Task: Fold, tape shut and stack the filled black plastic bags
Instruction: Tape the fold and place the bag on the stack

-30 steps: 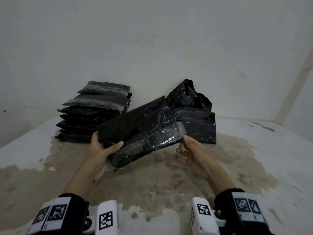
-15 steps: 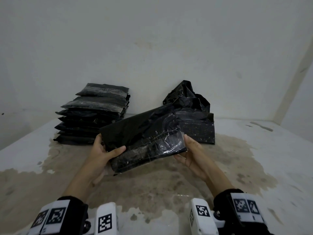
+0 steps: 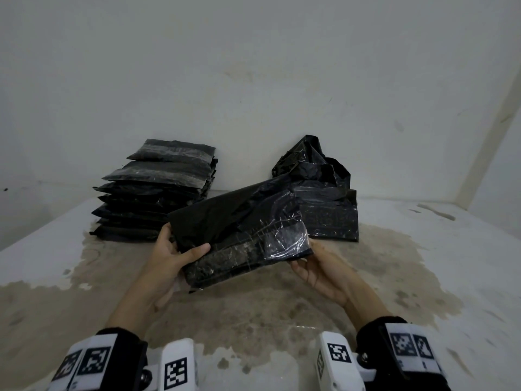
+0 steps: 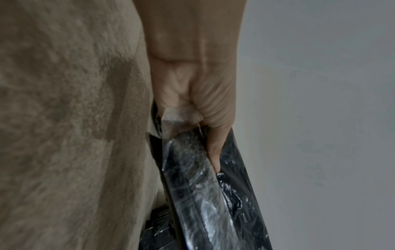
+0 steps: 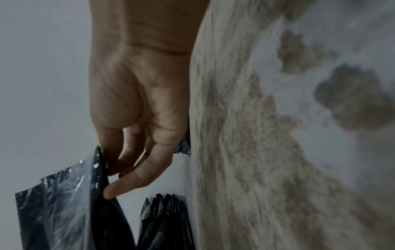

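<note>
A folded black bag (image 3: 239, 230) with clear tape (image 3: 284, 238) across its front hangs tilted just above the table, held between both hands. My left hand (image 3: 184, 245) grips its left end, thumb on the front and fingers behind; the left wrist view shows that hand (image 4: 210, 135) clamped on the bag (image 4: 205, 194). My right hand (image 3: 306, 259) holds the right end from below; in the right wrist view its thumb and fingers (image 5: 119, 186) pinch the taped edge of the bag (image 5: 53, 216). A stack of taped bags (image 3: 158, 187) stands at the back left.
A loose heap of crumpled black bags (image 3: 321, 193) lies at the back right, just behind the held bag. The table (image 3: 253, 306) is white with a large brown stain in its middle. A pale wall closes the back and the right side.
The right hand went from pinching the loose tape end to holding the bag's right end from below, with the tape now lying on the bag. The bag came slightly lower and nearer.
</note>
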